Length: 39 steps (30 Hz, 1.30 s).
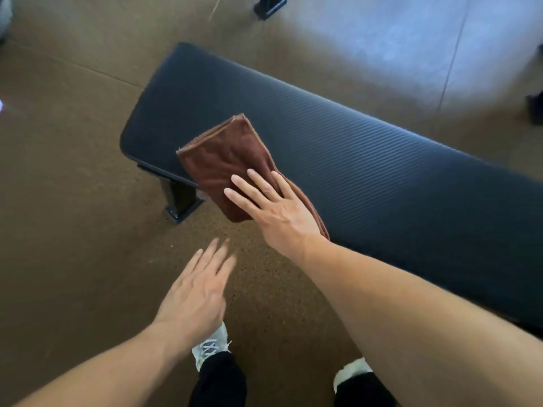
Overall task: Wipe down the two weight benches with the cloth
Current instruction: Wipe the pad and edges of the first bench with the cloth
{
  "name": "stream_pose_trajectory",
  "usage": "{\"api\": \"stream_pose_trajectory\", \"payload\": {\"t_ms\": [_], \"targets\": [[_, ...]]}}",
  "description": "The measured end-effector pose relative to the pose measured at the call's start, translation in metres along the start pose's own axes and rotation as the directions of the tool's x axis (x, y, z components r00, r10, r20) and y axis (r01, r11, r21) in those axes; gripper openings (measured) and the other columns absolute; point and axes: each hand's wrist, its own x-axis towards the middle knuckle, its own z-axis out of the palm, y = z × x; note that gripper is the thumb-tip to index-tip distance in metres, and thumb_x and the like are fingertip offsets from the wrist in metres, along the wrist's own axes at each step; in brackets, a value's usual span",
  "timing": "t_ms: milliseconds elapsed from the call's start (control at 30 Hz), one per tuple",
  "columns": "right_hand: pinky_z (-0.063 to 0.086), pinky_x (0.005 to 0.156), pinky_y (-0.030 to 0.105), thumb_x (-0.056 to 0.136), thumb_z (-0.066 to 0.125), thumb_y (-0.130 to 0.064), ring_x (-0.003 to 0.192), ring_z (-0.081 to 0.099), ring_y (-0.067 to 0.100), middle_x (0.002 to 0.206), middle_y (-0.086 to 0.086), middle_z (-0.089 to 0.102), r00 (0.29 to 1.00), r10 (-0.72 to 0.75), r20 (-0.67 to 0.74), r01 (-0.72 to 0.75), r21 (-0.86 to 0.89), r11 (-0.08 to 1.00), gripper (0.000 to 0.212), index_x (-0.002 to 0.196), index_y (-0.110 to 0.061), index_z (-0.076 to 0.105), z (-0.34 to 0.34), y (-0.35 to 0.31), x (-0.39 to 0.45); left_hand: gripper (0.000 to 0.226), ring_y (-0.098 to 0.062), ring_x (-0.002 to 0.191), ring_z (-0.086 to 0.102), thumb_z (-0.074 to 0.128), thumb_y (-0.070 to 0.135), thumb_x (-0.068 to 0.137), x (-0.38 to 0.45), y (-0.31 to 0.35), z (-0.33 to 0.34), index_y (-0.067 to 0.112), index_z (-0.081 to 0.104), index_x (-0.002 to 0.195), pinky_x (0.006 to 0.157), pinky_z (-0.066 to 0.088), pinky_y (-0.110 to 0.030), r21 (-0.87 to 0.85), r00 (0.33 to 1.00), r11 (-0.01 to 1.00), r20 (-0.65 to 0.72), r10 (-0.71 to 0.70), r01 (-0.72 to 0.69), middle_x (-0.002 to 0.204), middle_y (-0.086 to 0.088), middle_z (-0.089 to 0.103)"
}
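step: wiping first weight bench (352, 160) | cloth (226, 168): folded, at bench's left end, overhanging near edge | right hand (273, 207): flat, pressing cloth | left hand (197, 292): released, over floor | next: probably sweep rightward along pad

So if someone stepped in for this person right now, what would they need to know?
Right hand: flat, fingers straight, pressing the folded brown cloth on the black bench. No grip around it.
Left hand: open, holding nothing, over the floor in front of the bench.
Cloth: near the bench's left end, one corner hanging over the near edge.
Done: cannot tell how much of this bench has been wiped.
Left: wipe along the pad toward the right end, then do the second bench, which is not clearly in view.
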Motion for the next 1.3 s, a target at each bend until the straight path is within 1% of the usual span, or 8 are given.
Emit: {"api": "stream_pose_trajectory", "payload": {"t_ms": [133,300,467,567,667,833,933,1300], "targets": [[-0.005,0.128,0.048,0.098,0.044,-0.018,0.159,-0.009,0.021,0.173,-0.006,-0.006,0.996,0.085,0.005,-0.085,0.045,0.995,0.082,0.165,-0.032,-0.001,0.013,0.044,-0.084,0.078,-0.024,0.155,0.018,0.065,0.029,0.09,0.027,0.084,-0.012,0.018,0.028,0.158,0.121,0.003,-0.036,-0.012,0.997,1.0,-0.081,0.016,-0.017,0.166,-0.01,0.026],[0.004,0.128,0.05,0.103,0.047,-0.031,0.159,-0.004,0.021,0.173,-0.005,0.0,0.986,0.168,-0.014,-0.167,0.045,0.985,0.074,0.165,-0.031,0.006,0.03,0.1,-0.19,0.046,-0.02,0.119,0.053,0.071,0.018,0.079,0.069,0.186,-0.035,0.02,0.055,0.122,0.112,0.038,-0.034,-0.088,0.964,0.988,-0.245,0.099,-0.124,0.125,-0.002,0.055],[0.005,0.128,0.05,0.105,0.046,-0.041,0.159,-0.004,0.021,0.173,-0.004,0.001,0.968,0.247,0.045,-0.248,0.01,0.969,0.074,0.165,-0.031,0.004,0.041,0.147,-0.292,0.056,-0.02,0.126,0.05,0.067,0.018,0.082,0.097,0.245,-0.044,0.02,0.051,0.136,0.113,0.038,-0.036,-0.049,0.94,0.961,-0.227,0.256,-0.274,0.135,-0.002,0.052],[0.007,0.127,0.049,0.105,0.036,-0.046,0.16,0.002,0.021,0.172,-0.003,0.01,0.931,0.36,0.062,-0.36,-0.017,0.933,0.069,0.165,-0.032,0.006,0.049,0.169,-0.354,0.081,-0.023,0.155,0.014,0.057,0.026,0.093,0.114,0.268,-0.043,0.017,0.013,0.161,0.126,0.018,-0.042,0.05,0.967,0.973,-0.116,0.228,-0.223,0.168,-0.005,0.017],[0.012,0.126,0.051,0.103,0.032,-0.052,0.159,0.009,0.022,0.17,0.0,0.022,0.863,0.5,0.074,-0.502,-0.004,0.865,0.07,0.165,-0.031,0.007,0.054,0.184,-0.399,0.103,-0.03,0.155,-0.013,0.062,0.031,0.094,0.132,0.28,-0.048,0.012,-0.016,0.158,0.125,0.013,-0.054,0.109,0.999,0.994,-0.044,0.012,-0.007,0.168,-0.008,-0.017],[0.015,0.126,0.058,0.105,0.03,-0.055,0.159,0.009,0.029,0.171,0.001,0.019,0.809,0.586,0.046,-0.587,0.011,0.81,0.068,0.164,-0.024,0.014,0.06,0.168,-0.386,0.093,-0.034,0.155,0.009,0.066,0.023,0.097,0.151,0.279,-0.057,0.006,0.0,0.16,0.102,0.046,-0.041,0.305,1.0,0.952,0.002,-0.024,0.023,0.17,-0.011,-0.001],[0.016,0.124,0.061,0.106,0.036,-0.052,0.159,0.008,0.031,0.171,0.0,0.016,0.849,0.528,0.02,-0.529,0.029,0.848,0.068,0.164,-0.023,0.016,0.055,0.153,-0.347,0.091,-0.036,0.153,0.017,0.067,0.026,0.096,0.157,0.28,-0.062,0.004,0.005,0.159,0.083,0.048,-0.033,0.393,1.0,0.92,0.021,0.003,-0.011,0.169,-0.013,0.005],[0.012,0.127,0.053,0.109,0.039,-0.043,0.159,0.004,0.026,0.172,0.003,0.01,0.939,0.343,-0.041,-0.34,0.05,0.939,0.065,0.165,-0.02,0.015,0.048,0.144,-0.31,0.111,-0.029,0.154,0.019,0.077,0.052,0.083,0.154,0.275,-0.072,0.011,0.008,0.16,0.093,0.05,-0.04,0.419,1.0,0.907,0.025,0.019,-0.028,0.17,-0.006,0.009]]}}
